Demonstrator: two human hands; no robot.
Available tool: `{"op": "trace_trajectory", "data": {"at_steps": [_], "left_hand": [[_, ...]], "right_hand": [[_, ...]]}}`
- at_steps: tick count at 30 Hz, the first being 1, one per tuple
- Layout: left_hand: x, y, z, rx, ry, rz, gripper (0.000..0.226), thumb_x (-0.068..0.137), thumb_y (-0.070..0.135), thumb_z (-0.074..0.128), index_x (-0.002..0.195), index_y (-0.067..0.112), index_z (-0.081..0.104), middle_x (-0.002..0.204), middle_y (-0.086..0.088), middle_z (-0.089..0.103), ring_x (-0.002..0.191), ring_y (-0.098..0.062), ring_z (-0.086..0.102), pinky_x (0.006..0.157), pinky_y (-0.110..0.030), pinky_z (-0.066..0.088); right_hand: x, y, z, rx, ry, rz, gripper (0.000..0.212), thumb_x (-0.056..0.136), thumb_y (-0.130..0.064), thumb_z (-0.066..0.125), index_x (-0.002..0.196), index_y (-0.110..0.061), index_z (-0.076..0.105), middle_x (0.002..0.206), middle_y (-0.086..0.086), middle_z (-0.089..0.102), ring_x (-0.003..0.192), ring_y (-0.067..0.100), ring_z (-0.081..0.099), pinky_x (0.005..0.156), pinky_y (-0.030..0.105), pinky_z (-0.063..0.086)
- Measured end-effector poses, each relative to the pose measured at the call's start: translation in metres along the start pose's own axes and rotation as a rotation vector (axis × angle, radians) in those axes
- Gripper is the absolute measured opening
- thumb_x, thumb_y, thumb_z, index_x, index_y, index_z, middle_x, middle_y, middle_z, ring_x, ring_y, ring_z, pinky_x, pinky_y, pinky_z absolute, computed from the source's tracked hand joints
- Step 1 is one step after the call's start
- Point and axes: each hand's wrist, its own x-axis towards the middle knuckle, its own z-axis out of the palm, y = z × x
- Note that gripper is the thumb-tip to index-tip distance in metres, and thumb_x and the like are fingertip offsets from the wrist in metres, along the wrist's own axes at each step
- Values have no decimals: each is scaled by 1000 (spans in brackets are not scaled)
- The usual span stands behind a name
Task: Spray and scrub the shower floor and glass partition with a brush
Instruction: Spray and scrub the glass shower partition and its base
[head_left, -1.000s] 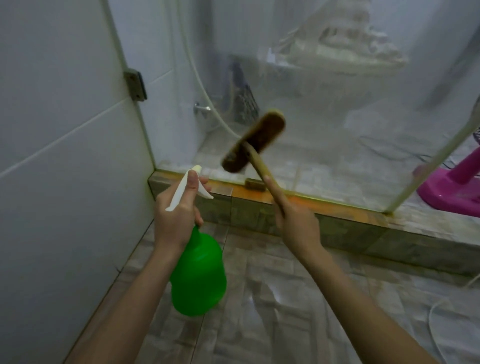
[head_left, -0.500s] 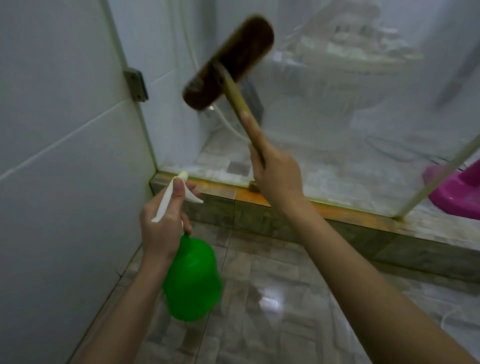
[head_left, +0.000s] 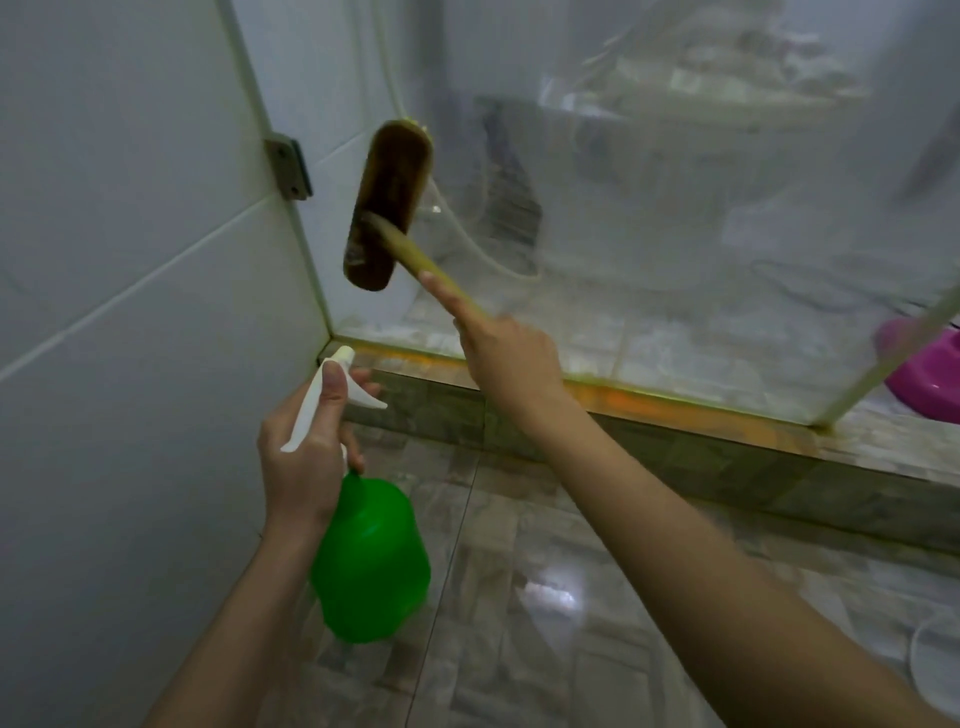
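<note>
Glass partition (head_left: 649, 234) looks mid-scrub: right hand (head_left: 511, 358) grips the brown long-handled brush (head_left: 387, 208) at eleven o'clock; left hand (head_left: 306, 441) clasps the green plastic spray bottle (head_left: 371, 561); shower floor (head_left: 493, 530) likely remains.

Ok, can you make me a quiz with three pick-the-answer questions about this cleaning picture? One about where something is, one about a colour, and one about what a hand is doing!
1. Where is the head of the brush?
A. Lying on the floor
B. Held up at the glass partition, near the white wall
C. Inside a bucket

2. What colour is the spray bottle?
A. Blue
B. Yellow
C. Green

3. What is the left hand doing?
A. Hanging empty
B. Gripping the spray bottle's white top
C. Holding the brush

Answers:
1 B: the right hand holds it by the handle up at the glass.
2 C: its round body is bright green.
3 B: its fingers curl round the trigger top.
</note>
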Motion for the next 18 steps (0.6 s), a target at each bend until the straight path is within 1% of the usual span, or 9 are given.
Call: {"op": "trace_trajectory", "data": {"at_steps": [2,3,6,8,10,12,14,16,18], "left_hand": [[-2,0,-3,1,23,-4,32,104,45,43,92,36,72,88,12,77,38,-10,46,41,-20,42],[-3,-1,-6,4,33,-8,34,105,43,43,90,33,72,87,11,77,37,-10,46,41,-20,42],[-7,-2,-14,1,57,-12,35,106,41,44,86,35,72,90,7,76,37,-10,46,41,-20,42],[-11,-6,-16,25,46,-20,34,105,44,45,86,35,72,79,10,76,37,-11,46,43,-22,43],[-14,-8,-16,40,37,-36,33,104,45,47,87,37,73,77,11,76,38,-12,46,48,-26,43],[-19,-11,-16,37,38,-60,31,104,46,47,89,37,73,82,11,77,38,-12,47,50,-27,43],[-23,-10,-13,33,36,-87,32,102,49,47,91,34,73,86,9,77,38,-11,48,47,-26,43],[-25,-8,-9,34,29,-110,31,100,49,47,91,34,72,90,7,77,37,-11,48,43,-25,43],[-26,-7,-5,15,9,-100,30,100,48,48,90,34,73,88,8,78,37,-12,48,41,-24,43]], "right_hand": [[-18,11,2,-25,-59,14,78,99,-11,45,149,-47,-3,63,0,41,39,12,29,36,24,17],[-40,29,4,-21,-115,36,81,98,-9,45,148,-49,-4,65,0,45,40,13,34,35,25,22],[-123,85,8,-99,-165,153,95,90,-3,52,147,-51,-5,67,5,53,44,25,50,37,31,38],[-140,91,11,-103,-216,225,96,89,-4,54,147,-51,-6,66,7,52,44,28,52,38,31,35],[-106,65,13,-82,-207,164,92,93,-3,47,146,-52,-10,75,6,53,51,27,54,42,32,36],[-54,27,22,-21,-170,48,85,96,-3,41,148,-50,-7,78,4,53,57,25,57,46,35,45],[-10,-9,24,15,-152,-49,83,97,-4,42,148,-49,-5,77,7,58,56,24,59,49,39,53],[1,-16,25,10,-164,-73,83,97,-4,43,148,-49,-5,75,8,58,53,25,57,49,39,54],[-29,11,32,-4,-188,-25,86,95,-2,42,148,-50,-5,73,8,55,51,25,54,45,37,50]]}}
